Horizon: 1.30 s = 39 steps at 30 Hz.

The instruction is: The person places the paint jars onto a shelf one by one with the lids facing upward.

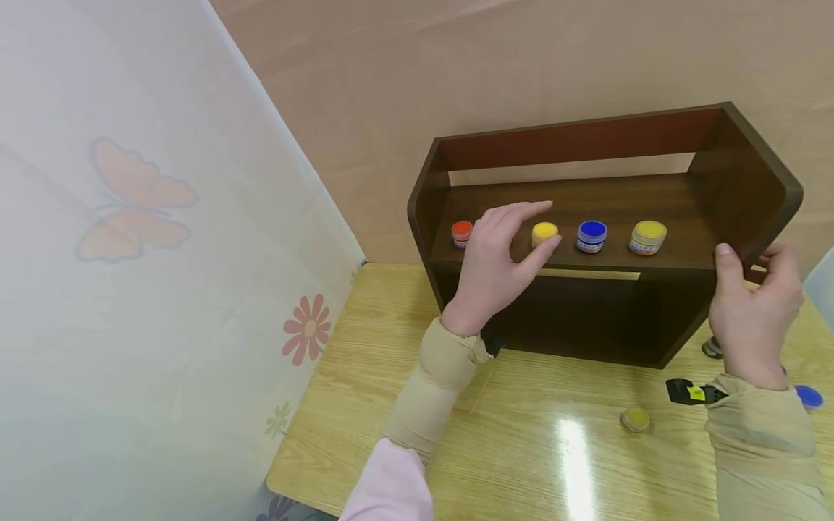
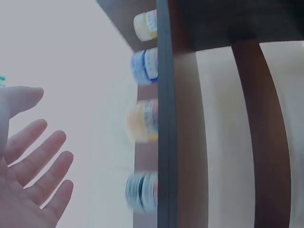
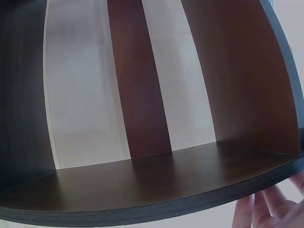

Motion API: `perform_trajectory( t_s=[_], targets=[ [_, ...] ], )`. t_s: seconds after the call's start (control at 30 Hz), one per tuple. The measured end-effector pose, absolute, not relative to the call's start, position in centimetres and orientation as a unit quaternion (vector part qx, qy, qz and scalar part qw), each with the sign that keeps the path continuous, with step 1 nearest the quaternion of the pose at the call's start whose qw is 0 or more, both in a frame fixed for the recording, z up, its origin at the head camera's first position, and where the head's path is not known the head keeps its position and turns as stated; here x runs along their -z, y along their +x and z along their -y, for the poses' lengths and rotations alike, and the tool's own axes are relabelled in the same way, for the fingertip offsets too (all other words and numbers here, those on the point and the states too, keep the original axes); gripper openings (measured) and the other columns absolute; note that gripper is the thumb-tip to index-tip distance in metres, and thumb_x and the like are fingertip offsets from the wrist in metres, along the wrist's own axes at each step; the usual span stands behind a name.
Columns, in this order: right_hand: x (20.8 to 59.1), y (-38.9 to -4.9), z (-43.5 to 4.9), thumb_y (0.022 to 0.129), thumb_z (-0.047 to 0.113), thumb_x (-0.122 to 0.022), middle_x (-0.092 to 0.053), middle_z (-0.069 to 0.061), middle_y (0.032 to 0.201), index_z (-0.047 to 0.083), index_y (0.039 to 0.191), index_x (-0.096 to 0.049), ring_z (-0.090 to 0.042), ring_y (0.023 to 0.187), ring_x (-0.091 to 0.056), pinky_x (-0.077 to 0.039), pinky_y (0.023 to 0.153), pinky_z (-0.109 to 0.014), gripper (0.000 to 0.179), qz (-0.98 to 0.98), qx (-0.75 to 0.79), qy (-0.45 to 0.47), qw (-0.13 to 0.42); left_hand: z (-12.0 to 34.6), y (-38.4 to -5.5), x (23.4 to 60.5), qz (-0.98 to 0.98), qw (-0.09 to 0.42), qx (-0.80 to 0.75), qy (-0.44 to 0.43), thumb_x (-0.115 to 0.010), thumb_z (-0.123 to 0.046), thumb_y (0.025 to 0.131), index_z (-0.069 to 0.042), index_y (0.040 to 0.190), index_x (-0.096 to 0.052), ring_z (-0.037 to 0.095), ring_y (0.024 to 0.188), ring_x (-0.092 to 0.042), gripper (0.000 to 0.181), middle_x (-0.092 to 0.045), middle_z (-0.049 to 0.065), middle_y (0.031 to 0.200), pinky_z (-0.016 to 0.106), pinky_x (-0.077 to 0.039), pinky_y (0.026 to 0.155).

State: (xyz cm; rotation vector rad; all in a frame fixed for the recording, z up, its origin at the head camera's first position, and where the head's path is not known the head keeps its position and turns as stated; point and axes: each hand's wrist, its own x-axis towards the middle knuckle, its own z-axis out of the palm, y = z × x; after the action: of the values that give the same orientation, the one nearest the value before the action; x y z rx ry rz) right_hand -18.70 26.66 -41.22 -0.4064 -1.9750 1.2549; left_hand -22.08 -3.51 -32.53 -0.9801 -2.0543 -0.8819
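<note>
The right hand [image 1: 756, 311] grips the shelf [image 1: 606, 194] at its right end, seemingly steadying it; the left hand [image 1: 493, 264], unclenched and empty, hovers before the shelf's jars [image 1: 591, 237].

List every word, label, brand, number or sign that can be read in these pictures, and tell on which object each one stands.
No text can be read.
Red jar, orange-yellow jar, blue jar and yellow jar on the shelf: label printing too small to read.
Dark jar: label too blurred.
Yellow tag on the black wrist strap: any marks are too small to read.
</note>
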Motion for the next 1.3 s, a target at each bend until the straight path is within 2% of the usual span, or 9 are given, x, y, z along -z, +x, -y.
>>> perform_trajectory(
  t_s=[0.1, 0.33, 0.47, 0.63, 0.83, 0.93, 1.17, 1.3],
  targets=[
    [41.2, -18.7, -26.7, 0.101, 0.034, -0.060, -0.046, 0.029, 0.101, 0.024, 0.127, -0.064, 0.009, 0.090, -0.044, -0.035, 0.086, -0.019, 0.028, 0.772, -0.490, -0.162, 0.372, 5.0, -21.7, 32.8, 0.776, 0.369, 0.365, -0.360, -0.076, -0.021, 0.093, -0.002, 0.127, -0.067, 0.015, 0.120, -0.056, 0.040, -0.067, 0.007, 0.125, 0.026, -0.039, 0.104],
    [41.0, -18.7, -26.7, 0.101, 0.034, -0.060, -0.046, 0.030, 0.101, 0.022, 0.129, -0.063, 0.009, 0.090, -0.044, -0.036, 0.087, -0.019, 0.030, 0.774, -0.490, -0.164, 0.367, 8.6, -21.4, 34.1, 0.732, 0.439, 0.434, -0.291, -0.075, -0.013, 0.093, -0.002, 0.120, -0.070, 0.020, 0.106, -0.059, 0.030, -0.069, 0.007, 0.117, 0.036, -0.047, 0.092],
    [41.0, -18.7, -26.8, 0.101, 0.033, -0.061, -0.047, 0.029, 0.101, 0.021, 0.128, -0.064, 0.009, 0.090, -0.045, -0.036, 0.087, -0.019, 0.030, 0.771, -0.492, -0.158, 0.372, 10.2, -21.5, 35.3, 0.712, 0.471, 0.460, -0.243, -0.076, -0.009, 0.092, -0.002, 0.119, -0.070, 0.024, 0.108, -0.059, 0.028, -0.068, 0.009, 0.117, 0.039, -0.048, 0.094],
    [41.0, -18.8, -26.8, 0.101, 0.032, -0.061, -0.047, 0.029, 0.101, 0.020, 0.128, -0.064, 0.008, 0.091, -0.045, -0.036, 0.086, -0.019, 0.029, 0.769, -0.494, -0.156, 0.374, 11.3, -21.8, 36.6, 0.700, 0.498, 0.479, -0.180, -0.077, -0.004, 0.090, 0.002, 0.118, -0.067, 0.033, 0.104, -0.057, 0.031, -0.065, 0.016, 0.115, 0.048, -0.046, 0.089],
    [41.0, -18.7, -26.8, 0.101, 0.033, -0.060, -0.046, 0.029, 0.101, 0.019, 0.129, -0.064, 0.008, 0.090, -0.044, -0.035, 0.085, -0.019, 0.031, 0.773, -0.488, -0.159, 0.373, 11.5, -22.8, 37.8, 0.701, 0.483, 0.513, -0.114, -0.076, 0.001, 0.088, 0.011, 0.120, -0.058, 0.045, 0.100, -0.053, 0.038, -0.058, 0.027, 0.115, 0.058, -0.045, 0.086],
    [41.0, -18.7, -26.8, 0.101, 0.033, -0.061, -0.046, 0.029, 0.100, 0.020, 0.127, -0.064, 0.008, 0.088, -0.044, -0.035, 0.084, -0.019, 0.029, 0.772, -0.489, -0.158, 0.374, 11.5, -23.2, 38.4, 0.692, 0.470, 0.540, -0.096, -0.076, 0.002, 0.088, 0.012, 0.119, -0.055, 0.045, 0.096, -0.056, 0.038, -0.058, 0.026, 0.114, 0.060, -0.046, 0.087],
    [41.0, -18.7, -26.8, 0.101, 0.033, -0.061, -0.046, 0.029, 0.101, 0.020, 0.127, -0.064, 0.008, 0.089, -0.044, -0.034, 0.084, -0.020, 0.029, 0.771, -0.492, -0.160, 0.372, 12.0, -24.2, 39.4, 0.711, 0.433, 0.548, -0.083, -0.076, -0.011, 0.092, 0.001, 0.118, -0.059, 0.030, 0.094, -0.062, 0.033, -0.064, 0.011, 0.110, 0.045, -0.052, 0.084],
    [41.1, -18.8, -26.8, 0.101, 0.032, -0.061, -0.046, 0.028, 0.100, 0.021, 0.126, -0.064, 0.008, 0.089, -0.045, -0.035, 0.084, -0.020, 0.028, 0.770, -0.492, -0.159, 0.374, 12.2, -24.7, 40.2, 0.729, 0.415, 0.540, -0.072, -0.074, -0.013, 0.093, -0.001, 0.118, -0.062, 0.027, 0.096, -0.062, 0.030, -0.065, 0.008, 0.108, 0.040, -0.054, 0.082]
  ],
)
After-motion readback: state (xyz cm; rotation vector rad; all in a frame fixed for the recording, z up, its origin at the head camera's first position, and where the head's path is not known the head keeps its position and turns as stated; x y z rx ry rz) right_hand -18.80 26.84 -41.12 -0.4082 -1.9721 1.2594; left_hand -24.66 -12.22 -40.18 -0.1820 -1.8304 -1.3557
